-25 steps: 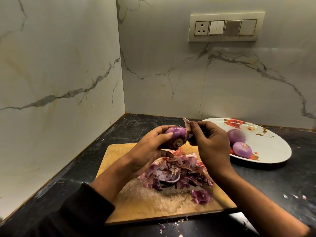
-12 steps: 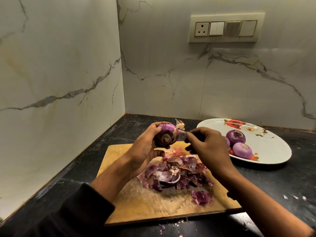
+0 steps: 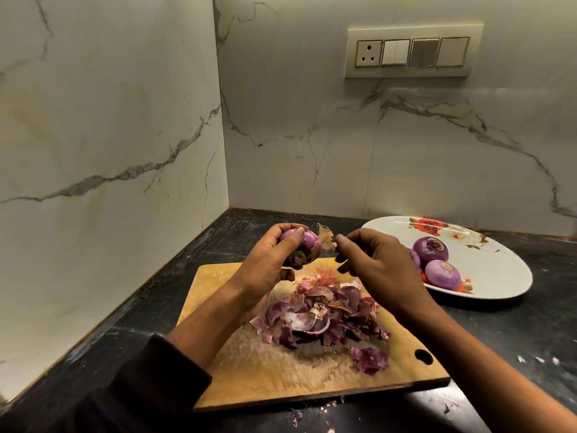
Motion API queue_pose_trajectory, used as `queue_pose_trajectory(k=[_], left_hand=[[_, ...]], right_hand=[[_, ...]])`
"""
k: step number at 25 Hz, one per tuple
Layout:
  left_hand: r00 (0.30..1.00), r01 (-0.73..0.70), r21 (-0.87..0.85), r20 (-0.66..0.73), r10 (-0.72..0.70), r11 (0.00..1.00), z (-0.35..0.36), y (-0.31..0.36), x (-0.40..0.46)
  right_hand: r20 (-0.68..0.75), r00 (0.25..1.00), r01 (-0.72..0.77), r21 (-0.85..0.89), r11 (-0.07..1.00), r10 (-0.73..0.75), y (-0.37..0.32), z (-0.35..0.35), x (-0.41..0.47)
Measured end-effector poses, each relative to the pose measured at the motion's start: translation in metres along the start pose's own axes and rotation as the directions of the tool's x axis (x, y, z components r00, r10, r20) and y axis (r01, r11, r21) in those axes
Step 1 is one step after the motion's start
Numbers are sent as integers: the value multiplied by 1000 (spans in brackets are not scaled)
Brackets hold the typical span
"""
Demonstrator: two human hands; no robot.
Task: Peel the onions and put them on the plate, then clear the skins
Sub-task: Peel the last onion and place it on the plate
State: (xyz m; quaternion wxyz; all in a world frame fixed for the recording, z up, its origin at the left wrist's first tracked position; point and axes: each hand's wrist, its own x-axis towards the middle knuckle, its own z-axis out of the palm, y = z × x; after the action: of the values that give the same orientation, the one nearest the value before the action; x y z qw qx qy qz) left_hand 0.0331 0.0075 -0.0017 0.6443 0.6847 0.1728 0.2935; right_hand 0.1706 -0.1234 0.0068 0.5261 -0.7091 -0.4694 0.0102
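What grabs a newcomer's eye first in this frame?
The two hands raised over the wooden cutting board: the left hand grips a purple half-peeled onion while the right hand pinches a papery skin flap. Below them sits a heap of purple onion skins; right of that, a white floral plate holds peeled onions.

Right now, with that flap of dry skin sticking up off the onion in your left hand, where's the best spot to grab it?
Probably the free tip of the skin flap, pinched by the right hand coming from the right. The flap curls up and away from the onion, so its loose edge is exposed there, while the left hand wraps the onion's other side and steadies it.
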Motion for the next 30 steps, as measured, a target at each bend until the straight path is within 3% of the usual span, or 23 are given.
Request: queue_pose_trajectory(k=[2, 7, 17, 22, 30], left_hand=[[1000, 7, -6, 19, -7, 1000, 1, 0, -1], [996, 37, -4, 80, -37, 999, 1, 0, 1], [996, 35, -102, 86, -27, 994, 1, 0, 1], [998, 38, -173, 58, -28, 984, -1, 1, 0], [998, 65, -291, 9, -65, 955, -4, 1, 4]], right_hand=[[9, 1000, 3, 74, 997, -4, -2, 2, -2], [9, 997, 78, 25, 997, -79, 2, 9, -3], [-27, 997, 74, 21, 997, -74, 4, 11, -3], [-38, 999, 24, 129, 991, -19, 5, 11, -3], [28, 993, 114, -51, 992, -113, 6, 9, -6]])
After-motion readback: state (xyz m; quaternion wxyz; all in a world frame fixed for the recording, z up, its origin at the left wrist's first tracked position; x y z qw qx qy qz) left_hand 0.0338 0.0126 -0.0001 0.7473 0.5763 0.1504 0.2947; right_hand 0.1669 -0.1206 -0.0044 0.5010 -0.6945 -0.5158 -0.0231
